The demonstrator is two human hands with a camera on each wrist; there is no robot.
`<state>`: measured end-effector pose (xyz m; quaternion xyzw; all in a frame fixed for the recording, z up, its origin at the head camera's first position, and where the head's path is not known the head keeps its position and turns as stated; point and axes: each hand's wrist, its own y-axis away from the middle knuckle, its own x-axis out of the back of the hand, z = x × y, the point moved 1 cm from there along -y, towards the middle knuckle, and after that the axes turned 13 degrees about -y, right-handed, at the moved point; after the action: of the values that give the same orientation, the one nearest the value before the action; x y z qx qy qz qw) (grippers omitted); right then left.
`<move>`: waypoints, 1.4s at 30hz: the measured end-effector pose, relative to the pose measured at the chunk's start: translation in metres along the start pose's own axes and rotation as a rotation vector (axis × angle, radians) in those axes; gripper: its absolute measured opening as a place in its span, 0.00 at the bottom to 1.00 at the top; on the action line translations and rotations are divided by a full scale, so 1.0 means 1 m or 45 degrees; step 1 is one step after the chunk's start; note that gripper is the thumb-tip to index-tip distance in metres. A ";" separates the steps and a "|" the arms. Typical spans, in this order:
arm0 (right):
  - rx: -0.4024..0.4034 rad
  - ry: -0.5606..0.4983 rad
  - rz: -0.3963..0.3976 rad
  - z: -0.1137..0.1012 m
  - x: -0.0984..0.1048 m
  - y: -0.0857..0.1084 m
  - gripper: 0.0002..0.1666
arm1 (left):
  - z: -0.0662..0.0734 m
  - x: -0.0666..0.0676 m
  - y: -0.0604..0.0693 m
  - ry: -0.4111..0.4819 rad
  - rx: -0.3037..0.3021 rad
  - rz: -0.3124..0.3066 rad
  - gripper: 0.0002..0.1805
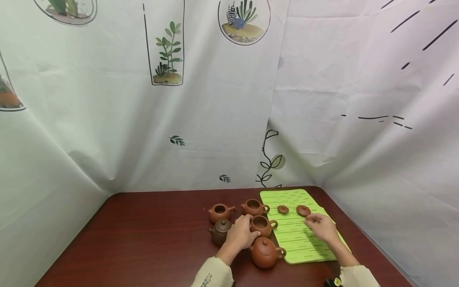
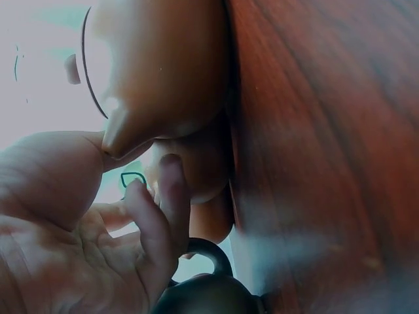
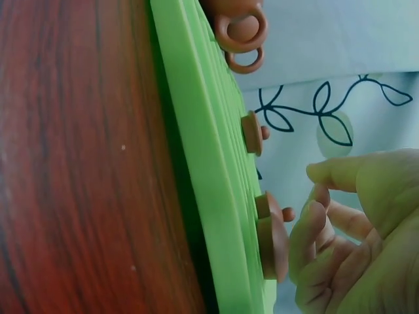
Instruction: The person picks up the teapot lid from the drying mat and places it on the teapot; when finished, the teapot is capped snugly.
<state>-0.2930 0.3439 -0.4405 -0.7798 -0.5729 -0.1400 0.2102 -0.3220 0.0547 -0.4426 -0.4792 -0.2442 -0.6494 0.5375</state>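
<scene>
Cream sleeves (image 1: 214, 274) nearest camera, reaching over the dark red tabletop. Left hand (image 1: 241, 231) clamped on a lidless teapot (image 1: 261, 226) beside the left edge of the green mat (image 1: 305, 247): thumb at the pot's near side, fingers toward its far side, handle pointing toward the tabletop's right edge. Lidded orange teapot (image 1: 264, 253) just nearer, by the mat's near-left corner; dark teapot (image 1: 220, 231) on the hand's other side. Two more lidless pots (image 1: 253, 206) stand toward the tabletop's far edge.

Right hand (image 1: 322, 228) over the mat, fingers loosely bent with nothing between them. Nearest lid (image 3: 273, 252) sits on the mat just beside its fingertips, knob outward; contact cannot be told. Two other lids (image 1: 303, 210) lie farther on, toward the mat's far edge.
</scene>
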 end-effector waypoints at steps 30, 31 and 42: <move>-0.161 0.104 0.054 0.018 0.012 -0.012 0.29 | 0.000 0.002 -0.003 0.077 0.023 0.013 0.24; -0.166 0.101 0.059 0.019 0.012 -0.012 0.28 | 0.001 0.002 -0.003 0.085 0.023 0.012 0.24; -0.184 0.063 0.130 0.023 0.012 -0.010 0.24 | -0.001 0.001 -0.006 0.122 0.024 -0.017 0.24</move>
<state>-0.2994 0.3683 -0.4534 -0.8173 -0.5155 -0.1895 0.1744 -0.3282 0.0556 -0.4412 -0.4408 -0.2274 -0.6731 0.5486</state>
